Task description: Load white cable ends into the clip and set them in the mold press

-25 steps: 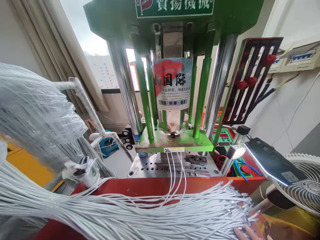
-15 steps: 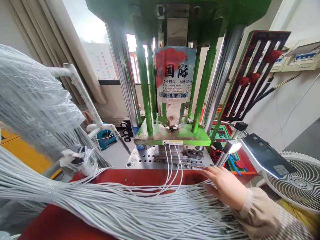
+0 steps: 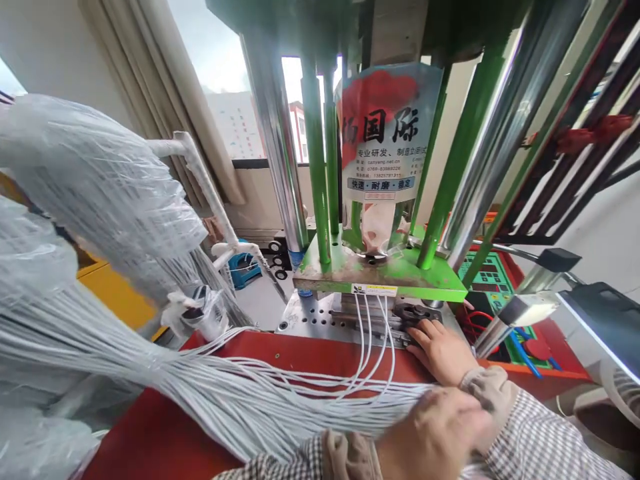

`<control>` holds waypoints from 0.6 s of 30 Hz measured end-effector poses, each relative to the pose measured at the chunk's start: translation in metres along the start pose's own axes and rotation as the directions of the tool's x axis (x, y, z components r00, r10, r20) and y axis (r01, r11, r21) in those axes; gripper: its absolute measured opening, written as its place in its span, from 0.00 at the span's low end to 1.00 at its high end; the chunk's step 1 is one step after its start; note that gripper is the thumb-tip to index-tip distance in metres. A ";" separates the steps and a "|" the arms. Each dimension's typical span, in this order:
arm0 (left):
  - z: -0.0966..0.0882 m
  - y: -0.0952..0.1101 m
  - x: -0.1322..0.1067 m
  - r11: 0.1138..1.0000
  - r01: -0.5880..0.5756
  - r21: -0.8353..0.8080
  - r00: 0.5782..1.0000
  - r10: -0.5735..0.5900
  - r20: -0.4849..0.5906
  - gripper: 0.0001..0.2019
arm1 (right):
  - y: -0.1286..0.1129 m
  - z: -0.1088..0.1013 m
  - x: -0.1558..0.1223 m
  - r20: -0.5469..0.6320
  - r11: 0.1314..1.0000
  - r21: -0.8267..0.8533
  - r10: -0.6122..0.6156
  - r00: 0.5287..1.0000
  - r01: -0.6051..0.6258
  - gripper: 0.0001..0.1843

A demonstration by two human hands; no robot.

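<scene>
Head view shows the green press [image 3: 380, 273] closer than before, with four thin white cables [image 3: 373, 327] running under its plate. A big bundle of smooth white wires [image 3: 225, 393] lies across the red worktop [image 3: 150, 433]. Both hands are now in: the right hand [image 3: 440, 347] rests flat, fingers open, at the mould; the left hand [image 3: 435, 433] presses on the bundle, its grip I cannot tell.

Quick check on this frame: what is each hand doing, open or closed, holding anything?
Left hand: back to the camera, resting on the white cable bundle; grip cannot be told.
Right hand: open, fingers flat at the metal fixture under the green plate, holding nothing.
</scene>
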State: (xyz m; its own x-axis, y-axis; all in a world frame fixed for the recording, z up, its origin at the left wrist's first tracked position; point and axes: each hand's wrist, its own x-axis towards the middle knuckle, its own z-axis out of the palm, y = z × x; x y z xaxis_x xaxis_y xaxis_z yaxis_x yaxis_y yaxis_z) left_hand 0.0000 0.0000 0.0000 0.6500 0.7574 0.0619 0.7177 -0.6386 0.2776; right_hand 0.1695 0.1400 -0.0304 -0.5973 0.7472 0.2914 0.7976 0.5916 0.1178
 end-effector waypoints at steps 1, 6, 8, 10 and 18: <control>-0.003 -0.009 0.005 0.998 0.060 -0.036 0.998 -0.060 -0.012 0.29 | -0.001 -0.004 0.000 0.012 1.000 0.001 0.009 1.000 -0.009 0.15; -0.022 -0.051 -0.017 0.910 0.393 -0.131 0.918 -0.381 0.109 0.29 | -0.024 -0.039 -0.009 0.068 0.996 0.086 -0.014 0.998 0.008 0.19; -0.029 -0.060 -0.025 0.884 0.456 -0.104 0.887 -0.443 0.126 0.24 | -0.043 -0.053 -0.012 0.142 0.966 0.258 -0.075 0.987 0.036 0.19; -0.038 -0.066 -0.025 0.875 0.464 -0.139 0.881 -0.438 0.180 0.14 | -0.058 -0.063 -0.015 0.230 0.895 0.444 -0.164 0.959 0.047 0.27; -0.067 -0.087 -0.008 0.560 0.441 -0.701 0.897 -0.242 0.371 0.16 | 0.000 -0.102 -0.055 0.331 0.923 0.348 0.042 0.943 -0.163 0.13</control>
State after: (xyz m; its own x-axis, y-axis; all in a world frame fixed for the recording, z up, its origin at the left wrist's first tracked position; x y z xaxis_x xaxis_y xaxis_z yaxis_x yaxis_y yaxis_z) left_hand -0.0846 0.0584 0.0395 0.5021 0.7830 -0.3670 0.5132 0.0718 0.8553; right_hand 0.2110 0.0681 0.0506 -0.5573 0.8296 -0.0345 0.8046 0.5293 -0.2692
